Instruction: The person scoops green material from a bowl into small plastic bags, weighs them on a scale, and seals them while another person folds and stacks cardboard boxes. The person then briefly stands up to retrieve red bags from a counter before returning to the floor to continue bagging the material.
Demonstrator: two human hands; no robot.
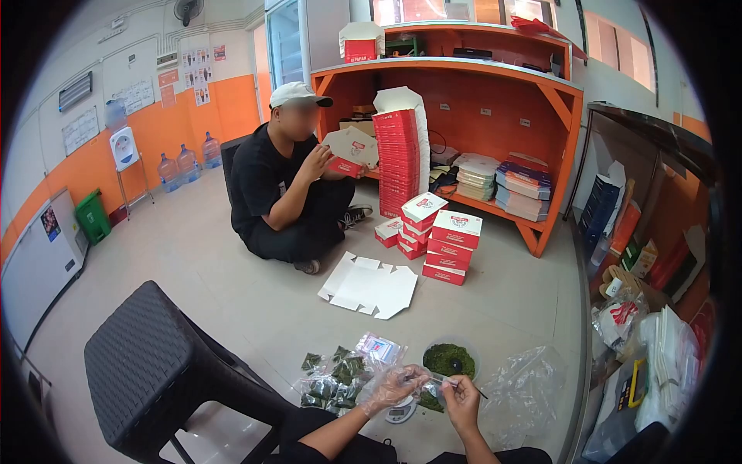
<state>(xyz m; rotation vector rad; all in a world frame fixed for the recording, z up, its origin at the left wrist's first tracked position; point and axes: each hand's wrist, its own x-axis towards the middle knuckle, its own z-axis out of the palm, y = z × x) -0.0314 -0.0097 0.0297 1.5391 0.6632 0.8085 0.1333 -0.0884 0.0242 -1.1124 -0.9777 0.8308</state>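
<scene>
My left hand (396,388), in a clear plastic glove, pinches the upper edge of a small clear plastic bag (430,399) with green stuff in its bottom. My right hand (462,397) has its fingers closed at the bag's other top corner. A thin dark stick-like piece (481,393) juts out beside those fingers. Just beyond my hands sits a round tub (476,357) of chopped green leaves (442,360), with a black round utensil (456,367) in it. Below my left hand is a white digital scale (400,413). Filled bags of green leaves (334,379) lie to the left.
A person (282,174) sits on the floor ahead, folding a red and white box (346,164). Nearby stand a tall stack of red boxes (396,162), closed boxes (452,246) and a flat white carton (369,284). A black stool (147,356) is left; a loose plastic bag (533,394) lies right.
</scene>
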